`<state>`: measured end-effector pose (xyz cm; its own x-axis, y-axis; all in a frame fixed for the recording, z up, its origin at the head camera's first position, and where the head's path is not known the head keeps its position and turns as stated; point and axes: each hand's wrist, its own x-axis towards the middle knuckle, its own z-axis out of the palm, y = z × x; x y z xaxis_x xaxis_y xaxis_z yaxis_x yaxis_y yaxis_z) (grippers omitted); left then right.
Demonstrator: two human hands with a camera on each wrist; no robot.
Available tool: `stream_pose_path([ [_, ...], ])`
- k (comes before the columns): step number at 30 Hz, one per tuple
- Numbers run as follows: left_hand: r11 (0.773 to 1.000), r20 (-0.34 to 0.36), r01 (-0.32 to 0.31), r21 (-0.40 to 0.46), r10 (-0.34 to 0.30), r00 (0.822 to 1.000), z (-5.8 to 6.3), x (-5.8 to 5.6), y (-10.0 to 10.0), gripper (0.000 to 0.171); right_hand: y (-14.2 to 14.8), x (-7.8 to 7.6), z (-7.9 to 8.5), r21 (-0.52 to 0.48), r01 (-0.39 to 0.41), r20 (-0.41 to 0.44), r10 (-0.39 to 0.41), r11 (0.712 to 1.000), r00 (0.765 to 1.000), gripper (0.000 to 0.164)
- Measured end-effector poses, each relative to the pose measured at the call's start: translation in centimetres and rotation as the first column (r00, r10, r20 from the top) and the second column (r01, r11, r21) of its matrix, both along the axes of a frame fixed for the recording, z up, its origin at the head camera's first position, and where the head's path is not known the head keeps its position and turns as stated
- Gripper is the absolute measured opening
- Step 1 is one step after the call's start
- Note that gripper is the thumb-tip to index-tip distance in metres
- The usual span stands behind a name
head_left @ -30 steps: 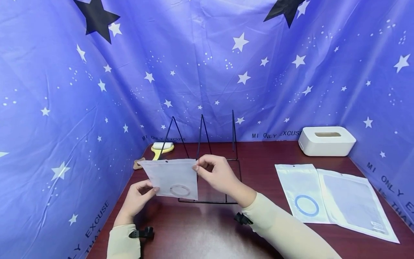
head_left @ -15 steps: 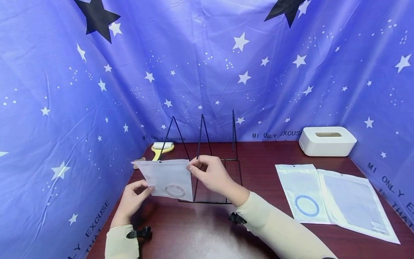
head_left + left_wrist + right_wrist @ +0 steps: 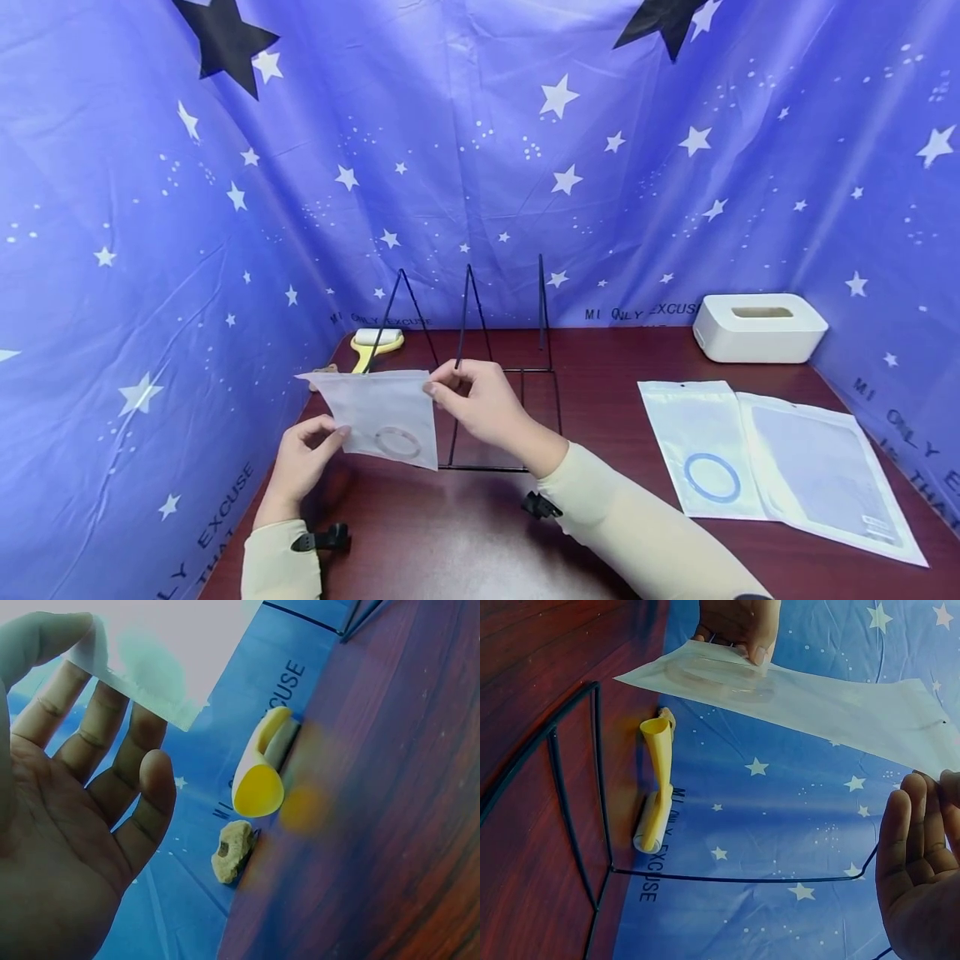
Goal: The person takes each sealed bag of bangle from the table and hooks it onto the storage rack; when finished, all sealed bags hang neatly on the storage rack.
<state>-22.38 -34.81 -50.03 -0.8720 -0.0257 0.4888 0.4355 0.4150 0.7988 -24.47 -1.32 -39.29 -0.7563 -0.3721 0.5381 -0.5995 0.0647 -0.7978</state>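
Observation:
Between my two hands hangs a translucent white zip bag [image 3: 367, 412] with a ring shape showing through near its lower part. My left hand [image 3: 300, 462] pinches the bag's left edge between thumb and fingers; the left wrist view shows the thumb over the pale bag corner [image 3: 172, 652]. My right hand [image 3: 483, 404] pinches its upper right corner, also seen in the right wrist view with the bag [image 3: 810, 697] stretched across. Just behind stands a black wire rack [image 3: 487, 468] with three upright pointed loops, overlapped by the bag in the head view.
Two more white bags lie at the right, a narrow bag [image 3: 675, 433] with a blue ring and a wider bag [image 3: 817, 458]. A white tissue box [image 3: 757, 337] stands at the back right. Behind my left hand are a yellow-handled lint roller [image 3: 367, 354] and a small tan object [image 3: 234, 851].
Both hands have shifted a little to the left with the bag, uncovering more of the rack's base. The bag has turned slightly. The things on the right have stayed put.

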Motion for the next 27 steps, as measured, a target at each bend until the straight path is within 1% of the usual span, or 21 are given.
stream_pose_path([
  [3,1.0,-0.008,0.001,-0.006,-0.001,1.0,-0.1,0.1,-0.2,0.007,-0.3,-0.1,0.1,0.009,0.005,-0.003,-0.005,1.0,1.0,0.006],
  [8,0.999,0.001,0.019,0.038,-0.019,1.0,0.2,0.1,-0.1,0.007,-0.3,-0.2,0.2,0.015,0.02,0.008,-0.021,1.0,1.0,0.006],
  [12,0.998,-0.02,0.023,0.064,-0.022,1.0,0.3,0.1,0.1,0.01,-0.1,-0.3,0.1,0.01,0.027,0.015,-0.027,1.0,1.0,0.006],
  [16,0.998,-0.028,0.003,0.068,-0.001,1.0,0.4,0.0,0.3,0.015,0.0,-0.6,-0.1,0.007,0.025,0.006,-0.025,1.0,1.0,0.005],
  [20,0.997,-0.009,-0.034,0.069,0.035,0.999,0.6,0.1,0.6,0.017,-0.1,-0.8,0.0,0.005,0.02,0.002,-0.02,1.0,1.0,0.006],
  [23,0.997,-0.004,-0.049,0.063,0.05,0.999,1.5,0.6,1.2,0.016,-0.2,-0.9,-0.1,-0.002,0.028,0.009,-0.028,1.0,1.0,0.006],
  [27,0.998,-0.004,-0.052,0.045,0.052,0.999,2.9,1.6,2.1,0.016,-0.4,-1.2,-0.2,-0.017,0.048,0.028,-0.048,0.999,0.998,0.005],
])
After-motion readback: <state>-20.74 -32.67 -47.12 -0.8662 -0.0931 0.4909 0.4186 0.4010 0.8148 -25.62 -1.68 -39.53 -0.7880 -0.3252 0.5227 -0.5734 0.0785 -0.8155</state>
